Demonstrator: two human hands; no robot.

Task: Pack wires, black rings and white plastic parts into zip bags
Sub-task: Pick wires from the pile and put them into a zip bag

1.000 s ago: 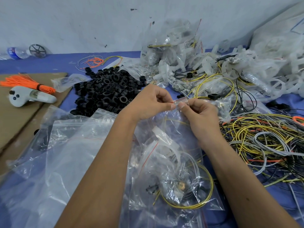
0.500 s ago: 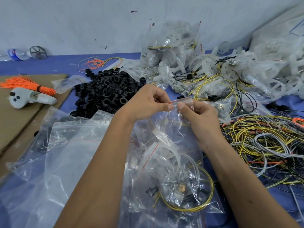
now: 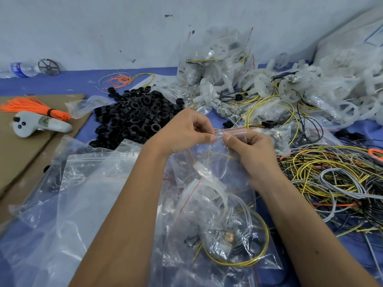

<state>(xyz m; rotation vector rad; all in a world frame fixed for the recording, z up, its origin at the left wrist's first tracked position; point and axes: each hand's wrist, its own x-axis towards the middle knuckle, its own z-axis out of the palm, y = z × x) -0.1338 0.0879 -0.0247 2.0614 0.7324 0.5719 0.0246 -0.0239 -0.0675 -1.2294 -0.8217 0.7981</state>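
Both hands pinch the seal strip of a zip bag

The left hand [image 3: 182, 133] and right hand [image 3: 251, 147] hold the zip bag [image 3: 215, 168] above the blue tabletop [image 3: 68, 82], thumbs nearly touching. Black rings [image 3: 134, 117] lie heaped behind them, tangled wires [image 3: 331, 179] to the right, white plastic parts [image 3: 310, 90] beyond.

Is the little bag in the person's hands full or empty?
Not empty. The zip bag pinched at its top strip by the left hand and right hand shows a yellow wire inside. Sealed or not: cannot tell.
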